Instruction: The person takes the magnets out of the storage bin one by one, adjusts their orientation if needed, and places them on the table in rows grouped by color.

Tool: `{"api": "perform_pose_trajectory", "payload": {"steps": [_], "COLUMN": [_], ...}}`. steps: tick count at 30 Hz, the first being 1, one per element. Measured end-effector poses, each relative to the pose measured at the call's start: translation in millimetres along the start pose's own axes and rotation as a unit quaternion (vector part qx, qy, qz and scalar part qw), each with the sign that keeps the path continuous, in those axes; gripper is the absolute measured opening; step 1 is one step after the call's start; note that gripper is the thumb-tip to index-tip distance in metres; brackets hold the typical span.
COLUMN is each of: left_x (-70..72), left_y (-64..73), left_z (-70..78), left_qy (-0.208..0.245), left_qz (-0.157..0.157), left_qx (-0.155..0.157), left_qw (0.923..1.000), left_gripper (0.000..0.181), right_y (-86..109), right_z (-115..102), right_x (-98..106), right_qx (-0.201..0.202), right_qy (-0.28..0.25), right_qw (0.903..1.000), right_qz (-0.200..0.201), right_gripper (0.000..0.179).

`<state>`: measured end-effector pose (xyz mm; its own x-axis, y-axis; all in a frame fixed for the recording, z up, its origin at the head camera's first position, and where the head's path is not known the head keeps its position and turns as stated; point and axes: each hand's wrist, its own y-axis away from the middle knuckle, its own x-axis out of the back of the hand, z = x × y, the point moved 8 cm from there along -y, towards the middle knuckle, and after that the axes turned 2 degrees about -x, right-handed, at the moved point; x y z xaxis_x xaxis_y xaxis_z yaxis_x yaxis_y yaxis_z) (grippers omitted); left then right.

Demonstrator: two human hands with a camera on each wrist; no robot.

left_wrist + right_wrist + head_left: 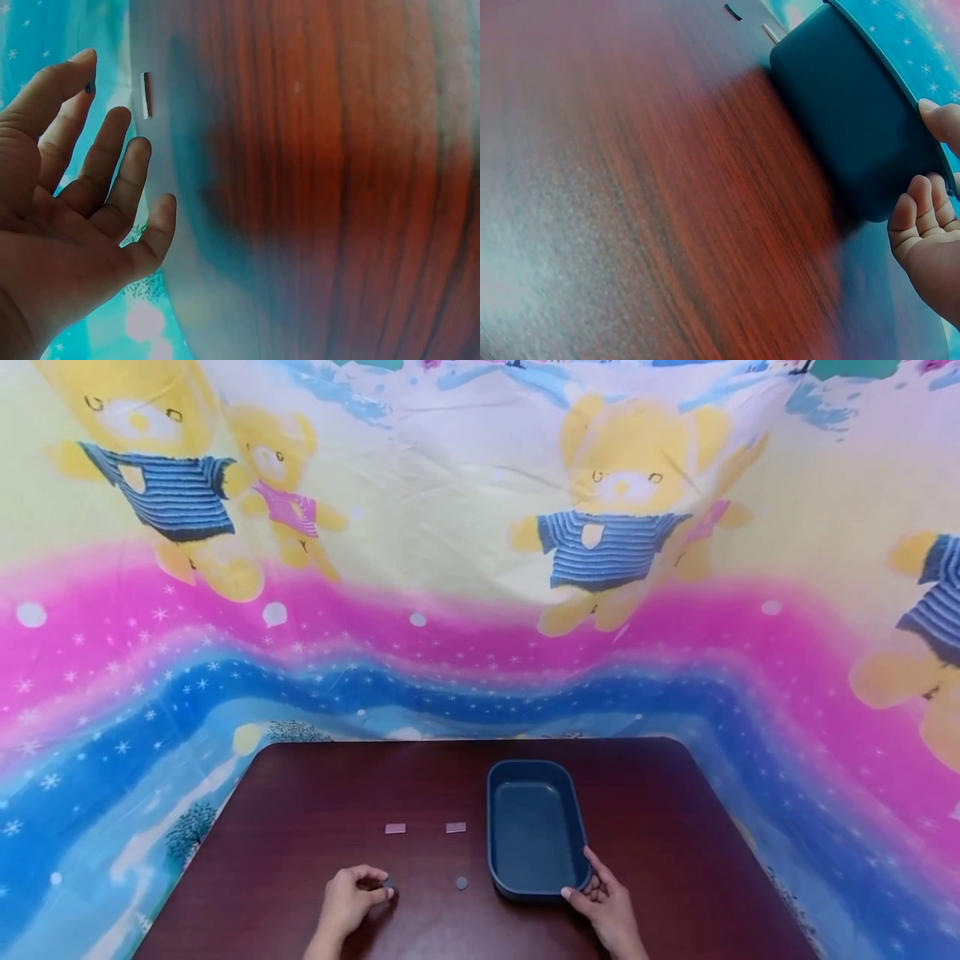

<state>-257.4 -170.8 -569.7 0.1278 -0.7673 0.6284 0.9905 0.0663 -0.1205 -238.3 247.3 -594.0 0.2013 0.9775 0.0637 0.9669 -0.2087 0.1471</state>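
Between thumb and forefinger my left hand (347, 897) pinches a small dark disc (90, 87), mostly covered by the fingertips. The other fingers of that hand are spread and loosely bent in the left wrist view. A matching small grey-green disc (461, 883) lies on the table to its right. My right hand (609, 906) grips a dark blue rectangular tub (534, 827) at its near right corner, thumb on the rim and fingers along the outer wall (855, 120). The tub has rounded corners, and its inside shows nothing in it.
Two small flat pinkish rectangles (395, 828) lie in a row behind the discs, left of the tub. The dark red-brown wooden table (315, 785) has rounded far corners. A cloth (450, 527) printed with bears hangs behind and around it.
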Motion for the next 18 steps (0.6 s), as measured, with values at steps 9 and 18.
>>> {"api": "perform_pose_trajectory", "payload": {"steps": [9, 18], "left_x": [-8.6, -12.2], "left_y": [-6.0, -12.6], "left_z": [-3.5, -6.2], "left_qy": [-0.019, -0.044], "left_qz": [-0.01, -0.024], "left_qx": [-0.003, -0.001], "left_qw": [0.9998, 0.9987], "left_gripper": [0.021, 0.021], "right_y": [-0.2, -2.0], "right_z": [1, 2], "right_x": [1, 1], "right_qx": [0.004, 0.017], "right_qy": [0.002, 0.002], "right_qw": [1.0, 0.9998], "right_qz": [0.0, 0.006], "right_gripper": [0.076, 0.077]}}
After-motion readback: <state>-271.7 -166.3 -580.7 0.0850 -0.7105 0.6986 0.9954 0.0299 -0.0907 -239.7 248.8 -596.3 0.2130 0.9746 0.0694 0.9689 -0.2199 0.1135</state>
